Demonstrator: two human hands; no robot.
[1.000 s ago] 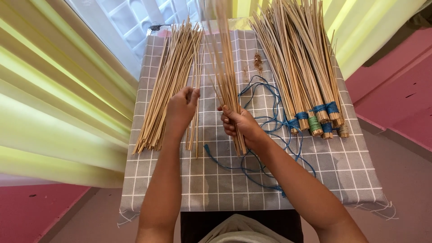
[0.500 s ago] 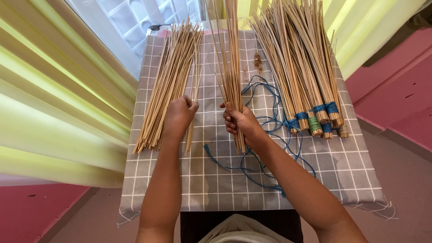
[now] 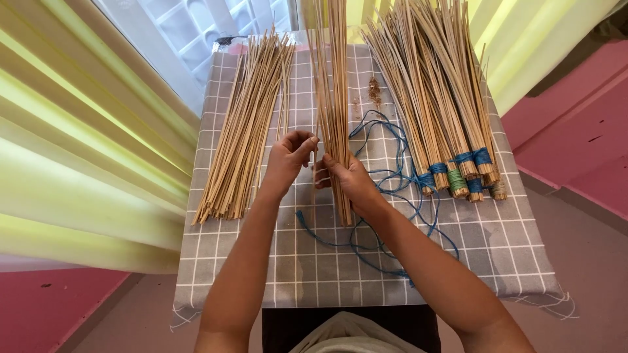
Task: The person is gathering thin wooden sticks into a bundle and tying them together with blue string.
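Observation:
My right hand (image 3: pixel 347 180) grips a bunch of long thin bamboo sticks (image 3: pixel 333 85) that stands tilted away from me over the grey checked tablecloth (image 3: pixel 497 235). My left hand (image 3: pixel 288 160) pinches a single stick (image 3: pixel 314 176) and holds it against the left side of that bunch. A loose pile of the same sticks (image 3: pixel 245 124) lies just left of my left hand. Blue string (image 3: pixel 376 225) lies tangled on the cloth under and right of my right hand.
Several finished stick bundles (image 3: pixel 445 104), bound at the near end with blue and green string, lie at the right of the table. Yellow curtains hang at both sides, a white window grille is beyond, and a pink floor surrounds the table.
My left hand has left the loose pile and moved right with one stick, bringing it up against the bunch in my right hand. The right hand has hardly moved.

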